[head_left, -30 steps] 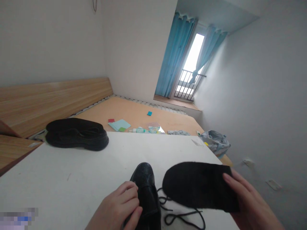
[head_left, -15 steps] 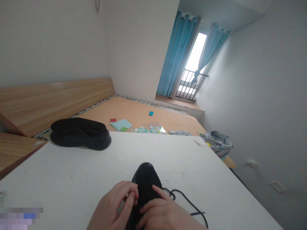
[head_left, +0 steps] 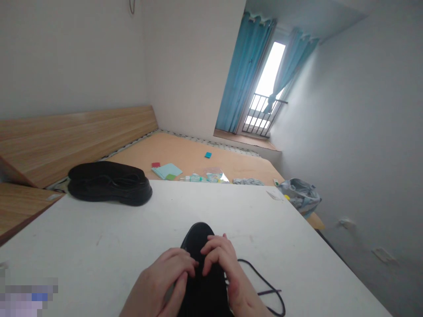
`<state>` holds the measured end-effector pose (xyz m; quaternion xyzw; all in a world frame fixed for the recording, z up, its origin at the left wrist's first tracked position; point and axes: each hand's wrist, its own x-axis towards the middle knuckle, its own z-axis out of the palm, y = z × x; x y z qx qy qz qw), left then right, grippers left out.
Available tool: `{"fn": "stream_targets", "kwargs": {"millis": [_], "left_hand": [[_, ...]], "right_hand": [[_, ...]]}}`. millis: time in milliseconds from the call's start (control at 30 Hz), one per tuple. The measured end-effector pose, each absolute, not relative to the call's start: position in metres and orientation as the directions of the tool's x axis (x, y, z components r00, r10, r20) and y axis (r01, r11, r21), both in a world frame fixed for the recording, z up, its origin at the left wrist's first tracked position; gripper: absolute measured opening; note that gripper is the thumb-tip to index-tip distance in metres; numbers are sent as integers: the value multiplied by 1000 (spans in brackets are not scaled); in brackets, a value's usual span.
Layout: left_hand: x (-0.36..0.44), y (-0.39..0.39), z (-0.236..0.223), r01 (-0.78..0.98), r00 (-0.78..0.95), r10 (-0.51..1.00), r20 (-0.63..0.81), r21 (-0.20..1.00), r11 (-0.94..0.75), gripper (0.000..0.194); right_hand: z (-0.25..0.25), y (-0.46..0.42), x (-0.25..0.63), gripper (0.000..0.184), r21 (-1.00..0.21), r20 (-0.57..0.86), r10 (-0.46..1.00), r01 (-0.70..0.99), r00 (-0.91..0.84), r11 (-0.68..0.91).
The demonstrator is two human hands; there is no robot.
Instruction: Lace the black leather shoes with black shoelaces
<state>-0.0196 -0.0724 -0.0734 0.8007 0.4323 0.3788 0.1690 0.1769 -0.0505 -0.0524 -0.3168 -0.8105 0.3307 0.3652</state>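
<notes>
A black shoe [head_left: 201, 290] lies on the white table [head_left: 139, 233] close to me, its rounded toe pointing away. My left hand [head_left: 165, 277] is closed on the shoe's left side, its fingertips bent over the upper. On the right edge near the toe, my right hand [head_left: 224, 264] grips with curled fingers, the thumb side hidden. Beside my right wrist a thin black shoelace [head_left: 264, 277] loops over the table. The near end of the shoe runs out of the picture.
Another black shoe [head_left: 109, 182], with what looks like a dark insole on it, rests at the table's far left. Behind the table an orange-covered bed [head_left: 178, 147] holds a light blue booklet [head_left: 168, 171] and plastic packaging [head_left: 213, 177]. A bag [head_left: 302, 193] stands beyond the right edge.
My right hand has moved forward along the shoe toward its toe, with its fingers more curled. My left hand stays on the left side, its fingers slightly further over the shoe.
</notes>
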Motion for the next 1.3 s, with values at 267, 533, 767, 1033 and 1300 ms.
{"fn": "stream_targets", "kwargs": {"millis": [267,533,767,1033,1300], "left_hand": [[-19,-66,-89,644,467,653,596,276,-713,23],[-18,-67,-88,650,487,633,602,234,-723,31],[-17,-68,-87,650,469,675,570,294,-700,33],[-16,-79,-81,665,359,759,543,422,-616,52],[-15,-82,-83,611,328,821,467,558,-562,43]], "right_hand": [[-75,-50,268,64,-555,-119,922,795,-368,245],[-137,-59,282,38,-440,-106,931,856,-349,271],[-124,-57,269,13,-633,100,938,706,-333,318],[0,-56,246,43,-998,-22,999,-65,48,-18],[90,-61,173,20,-686,72,912,-684,-404,-249]]}}
